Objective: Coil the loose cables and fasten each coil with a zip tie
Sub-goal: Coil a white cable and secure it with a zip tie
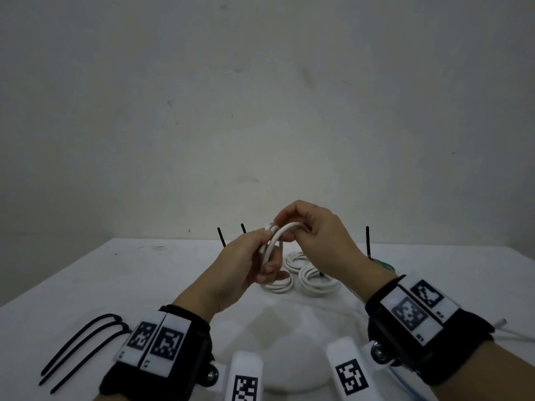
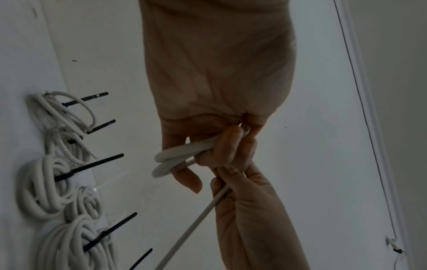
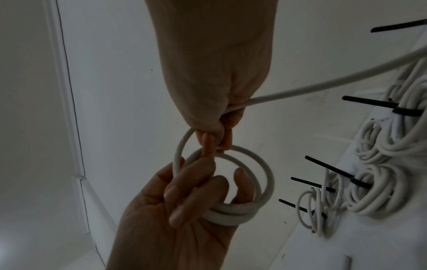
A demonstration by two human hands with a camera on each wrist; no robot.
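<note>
White tabletop [image 1: 86,285] runs back to a pale wall. Both hands are raised above it, holding one white cable [image 3: 231,210] wound into about three loops. The left hand [image 1: 246,270] has its fingers curled through the loops, gripping them. The right hand [image 1: 315,230] pinches the cable at the top, its free length trailing off to the side. Behind them at least three finished coils [image 2: 46,191] lie on the table, each cinched by a black zip tie [image 2: 92,167]. Three loose black zip ties [image 1: 78,348] lie at the near left.

Count so far: left hand [image 1: 243,267], right hand [image 1: 321,235], one cable [image 1: 285,228], at least three coils [image 1: 318,282] mid-frame, three loose zip ties [image 1: 75,345] lower left, five tie tails [image 3: 335,171] at right.
</note>
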